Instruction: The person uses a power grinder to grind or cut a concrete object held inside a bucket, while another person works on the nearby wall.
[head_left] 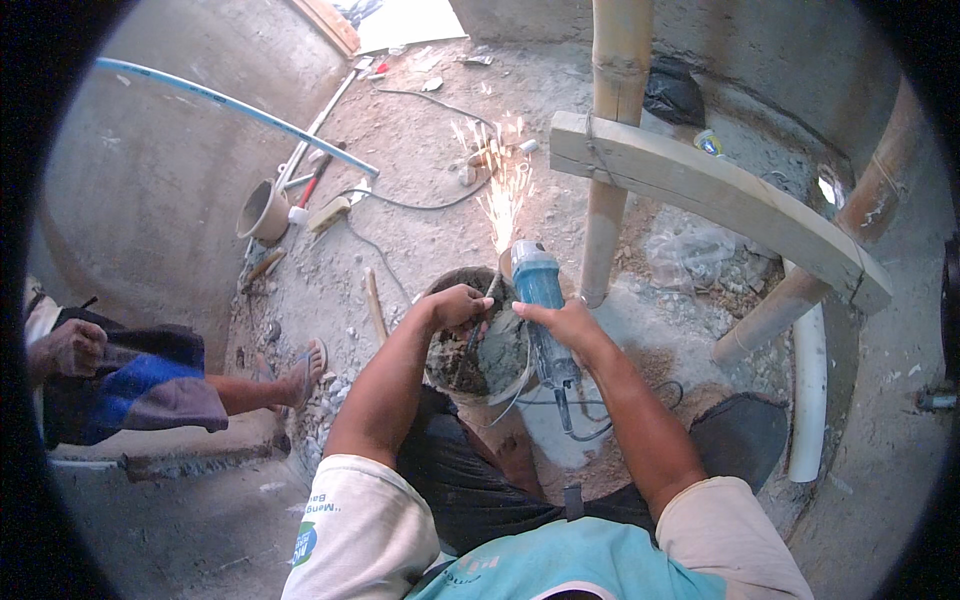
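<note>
My right hand [568, 322] is wrapped round the body of a blue angle grinder [540, 284]. Its disc [507, 265] meets a thin, rod-like piece [496, 285], which my left hand [460, 308] pinches just left of the tool. Bright sparks [505, 195] spray away from that contact toward the far floor. Under both hands stands a round bucket [430, 372] with grey, wet-looking mortar in it. The grinder's cord [590, 434] loops down by my knees. The piece's lower part is hard to make out among my fingers.
A person [150, 375] sits at the left, one foot in a sandal. Bamboo posts [615, 90] carry a tied wooden plank [700, 178] at right. A tan pail [264, 212], a blue pipe [240, 108], a white pipe [810, 400] and cables lie around the rubble-strewn floor.
</note>
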